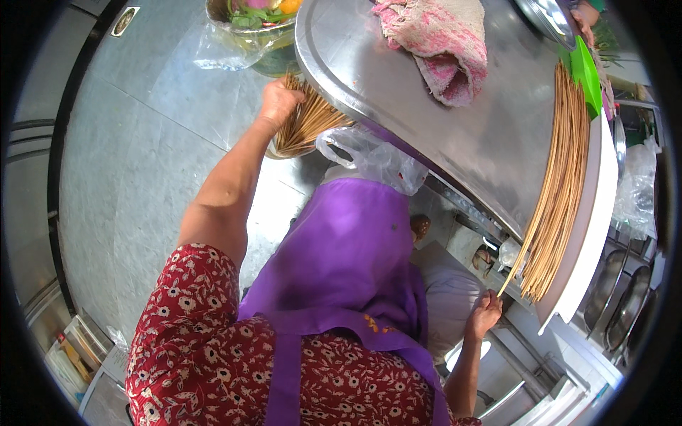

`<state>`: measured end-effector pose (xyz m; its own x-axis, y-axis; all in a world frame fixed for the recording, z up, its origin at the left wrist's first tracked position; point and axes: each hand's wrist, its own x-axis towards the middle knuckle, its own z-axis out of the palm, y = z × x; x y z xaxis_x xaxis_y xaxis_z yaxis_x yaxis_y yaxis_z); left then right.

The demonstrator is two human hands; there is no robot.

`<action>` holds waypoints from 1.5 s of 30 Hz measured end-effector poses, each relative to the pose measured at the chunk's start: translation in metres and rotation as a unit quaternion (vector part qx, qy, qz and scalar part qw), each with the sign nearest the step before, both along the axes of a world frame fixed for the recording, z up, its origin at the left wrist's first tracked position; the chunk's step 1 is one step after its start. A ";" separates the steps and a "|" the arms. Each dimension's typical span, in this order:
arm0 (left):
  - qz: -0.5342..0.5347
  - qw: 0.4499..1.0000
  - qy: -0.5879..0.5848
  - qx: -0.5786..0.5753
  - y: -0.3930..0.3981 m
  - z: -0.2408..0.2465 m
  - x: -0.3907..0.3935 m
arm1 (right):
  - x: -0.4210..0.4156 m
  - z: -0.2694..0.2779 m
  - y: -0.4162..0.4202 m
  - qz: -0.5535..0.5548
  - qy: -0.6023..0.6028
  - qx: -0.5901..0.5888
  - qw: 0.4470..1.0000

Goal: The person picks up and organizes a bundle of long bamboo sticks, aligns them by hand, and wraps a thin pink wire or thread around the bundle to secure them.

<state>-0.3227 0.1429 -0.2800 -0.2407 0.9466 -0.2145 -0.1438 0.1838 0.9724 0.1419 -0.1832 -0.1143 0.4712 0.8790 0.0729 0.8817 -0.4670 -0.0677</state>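
Observation:
My left hand is closed around the upper part of thin wooden skewers, which stand in a container beside the metal table. Only part of the container's rim shows. At lower right, my right hand pinches the end of one skewer. That skewer slants up towards a long bundle of skewers, which lies along the table's right side. The far end of the pinched skewer merges with the bundle, so I cannot tell where it stops.
A pink and white cloth rests on the stainless steel table. Beside the bundle are a green plastic piece and a white board. A clear plastic bag hangs at the table edge. Another person's hand shows at top right.

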 end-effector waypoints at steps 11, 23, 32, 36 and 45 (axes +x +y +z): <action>0.074 0.972 0.223 0.030 -0.034 0.069 -0.009 | -0.002 0.000 -0.001 -0.025 0.010 0.018 0.999; 0.125 0.974 0.090 0.166 -0.057 0.159 -0.035 | 0.006 -0.008 -0.024 -0.073 -0.019 0.040 0.996; 0.120 0.957 -0.025 0.263 -0.121 0.296 -0.069 | -0.008 -0.006 -0.030 -0.081 -0.023 0.052 0.995; 0.092 0.957 -0.010 0.276 -0.149 0.343 -0.075 | -0.024 0.001 -0.032 -0.067 -0.014 0.062 0.996; -0.021 0.955 0.018 0.294 -0.203 0.443 -0.028 | -0.101 0.057 0.000 0.139 0.349 0.169 0.911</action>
